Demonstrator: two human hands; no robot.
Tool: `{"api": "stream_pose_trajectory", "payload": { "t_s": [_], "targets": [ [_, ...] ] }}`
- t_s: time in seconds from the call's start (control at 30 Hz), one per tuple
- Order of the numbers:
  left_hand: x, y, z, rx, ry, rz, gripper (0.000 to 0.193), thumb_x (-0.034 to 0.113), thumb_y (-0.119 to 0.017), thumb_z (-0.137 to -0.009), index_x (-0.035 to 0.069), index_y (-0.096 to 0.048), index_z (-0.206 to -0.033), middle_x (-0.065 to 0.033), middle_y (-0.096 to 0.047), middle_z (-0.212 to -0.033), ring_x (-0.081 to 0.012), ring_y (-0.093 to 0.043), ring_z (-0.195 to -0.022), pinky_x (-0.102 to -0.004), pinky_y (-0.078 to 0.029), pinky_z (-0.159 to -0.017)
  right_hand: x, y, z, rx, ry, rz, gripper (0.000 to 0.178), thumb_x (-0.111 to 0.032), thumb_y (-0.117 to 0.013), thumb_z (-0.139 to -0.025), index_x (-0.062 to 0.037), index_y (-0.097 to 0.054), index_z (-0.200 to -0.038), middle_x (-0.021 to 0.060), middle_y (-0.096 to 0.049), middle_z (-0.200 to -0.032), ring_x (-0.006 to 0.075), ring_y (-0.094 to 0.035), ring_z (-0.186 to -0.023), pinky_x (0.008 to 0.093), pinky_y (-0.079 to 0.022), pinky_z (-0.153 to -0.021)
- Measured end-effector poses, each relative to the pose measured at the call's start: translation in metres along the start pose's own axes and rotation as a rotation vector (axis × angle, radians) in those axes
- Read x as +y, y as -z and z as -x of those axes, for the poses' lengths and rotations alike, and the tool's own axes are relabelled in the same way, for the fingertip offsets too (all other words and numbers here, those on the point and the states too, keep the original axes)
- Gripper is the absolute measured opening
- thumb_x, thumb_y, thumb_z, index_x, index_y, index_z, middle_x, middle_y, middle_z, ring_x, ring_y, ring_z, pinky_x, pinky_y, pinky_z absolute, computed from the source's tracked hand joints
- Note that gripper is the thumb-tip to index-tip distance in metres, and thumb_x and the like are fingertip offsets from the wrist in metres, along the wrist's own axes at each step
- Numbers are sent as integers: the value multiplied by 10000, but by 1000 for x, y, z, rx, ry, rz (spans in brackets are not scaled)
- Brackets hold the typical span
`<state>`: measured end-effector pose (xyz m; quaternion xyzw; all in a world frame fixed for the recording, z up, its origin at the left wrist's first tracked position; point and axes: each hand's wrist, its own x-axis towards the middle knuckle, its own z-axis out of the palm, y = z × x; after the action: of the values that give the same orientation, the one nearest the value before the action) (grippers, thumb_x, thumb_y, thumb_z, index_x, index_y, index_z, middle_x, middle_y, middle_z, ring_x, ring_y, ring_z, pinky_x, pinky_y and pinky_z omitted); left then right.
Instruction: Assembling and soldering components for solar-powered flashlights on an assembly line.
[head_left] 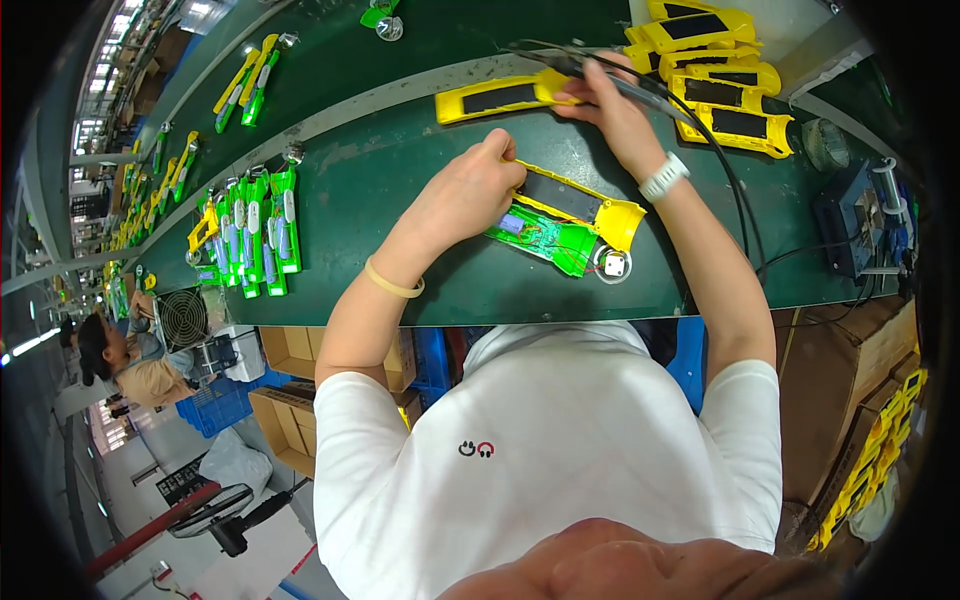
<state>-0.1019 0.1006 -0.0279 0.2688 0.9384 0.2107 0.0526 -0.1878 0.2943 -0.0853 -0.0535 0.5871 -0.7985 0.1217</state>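
Observation:
My left hand (pixel 478 185) is closed on the left end of a yellow flashlight shell (pixel 622 224) with a dark solar panel. Against that shell lies an open green flashlight housing (pixel 560 240), showing a circuit board, a purple cylindrical cell and thin wires. At its right end is a round reflector lamp head (pixel 613 264) with a white square. Farther off, my right hand (pixel 612 100) is closed around a slim grey tool with a black cable, seemingly a soldering iron (pixel 650 98). Its fingertips touch or nearly touch the end of a second yellow shell (pixel 455 107).
Yellow shells (pixel 740 122) are piled at the back right. A blue bench unit (pixel 845 230) with a metal coil holder stands on the right; a black cable (pixel 735 185) crosses the green table. Green assemblies (pixel 250 235) lie in rows at left. Another person (pixel 140 370) sits farther left.

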Motion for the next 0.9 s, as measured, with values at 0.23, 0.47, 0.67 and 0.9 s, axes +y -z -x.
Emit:
{"api": "stream_pose_trajectory", "payload": {
  "t_s": [0.23, 0.47, 0.67, 0.9],
  "targets": [
    [-13, 6, -4, 85, -19, 103, 77, 94, -637, -744, 49, -640, -806, -102, -540, -938, -254, -564, -865, -342, -480, -743, -15, 65, 133, 380, 144, -37, 306, -285, -415, -961, -83, -320, -1170, 192, -560, -1043, 303, -613, -951, 390, -549, -738],
    [-35, 4, -21, 140, -407, -62, 137, 78, -640, -704, 53, -606, -834, -88, -556, -933, -269, -540, -952, -373, -449, -806, -12, 53, 143, 369, 216, -54, 308, -270, -418, -959, -86, -304, -1178, 187, -549, -1095, 316, -596, -985, 427, -505, -825],
    [-30, -4, 38, -132, -344, 311, 504, 198, -779, -601, 86, -514, -1015, -123, -530, -1138, -324, -468, -1150, -462, -339, -986, -6, 54, 146, 353, 176, -48, 308, -276, -417, -958, -92, -309, -1181, 186, -563, -1078, 305, -599, -978, 422, -496, -820],
    [-106, 3, 26, 249, -128, 422, 424, 115, -717, -642, 57, -519, -1012, -138, -563, -1019, -312, -557, -954, -363, -468, -817, -6, 50, 142, 403, 174, 6, 285, -294, -385, -966, -110, -324, -1174, 163, -585, -1037, 293, -608, -954, 408, -502, -803]
  ]
}}
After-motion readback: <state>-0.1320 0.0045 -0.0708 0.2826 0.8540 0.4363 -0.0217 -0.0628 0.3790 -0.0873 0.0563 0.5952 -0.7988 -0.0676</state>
